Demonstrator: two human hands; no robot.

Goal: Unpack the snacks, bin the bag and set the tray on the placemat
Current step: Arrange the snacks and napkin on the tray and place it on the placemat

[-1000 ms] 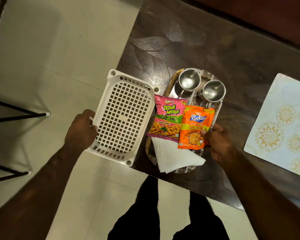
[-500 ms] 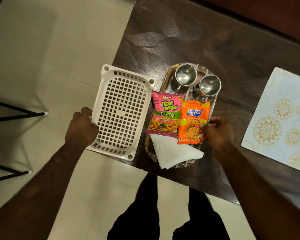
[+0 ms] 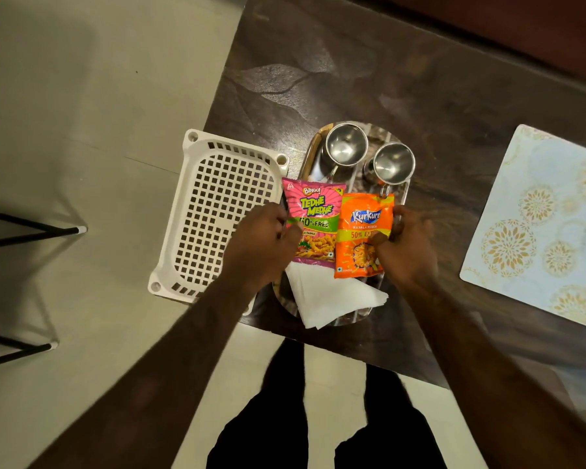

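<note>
An oval steel tray [image 3: 311,152] sits near the front edge of the dark table [image 3: 386,79]. On it lie a pink snack packet [image 3: 313,211], an orange snack packet [image 3: 359,218], a white folded napkin [image 3: 332,299] and two steel cups [image 3: 345,145] [image 3: 393,163]. My left hand [image 3: 261,245] grips the tray's left side, thumb on the pink packet. My right hand [image 3: 406,248] grips the tray's right side, thumb on the orange packet. A pale patterned placemat [image 3: 548,225] lies to the right, apart from the tray.
A white perforated plastic basket [image 3: 217,211] lies upside down left of the tray, overhanging the table's left edge above the tiled floor. Black metal legs [image 3: 31,228] stand at the far left. My legs are just below the table's front edge.
My left hand let go of the white basket and moved right onto the tray's left side. My right hand stayed at the tray's right side, its thumb now on the orange packet.
</note>
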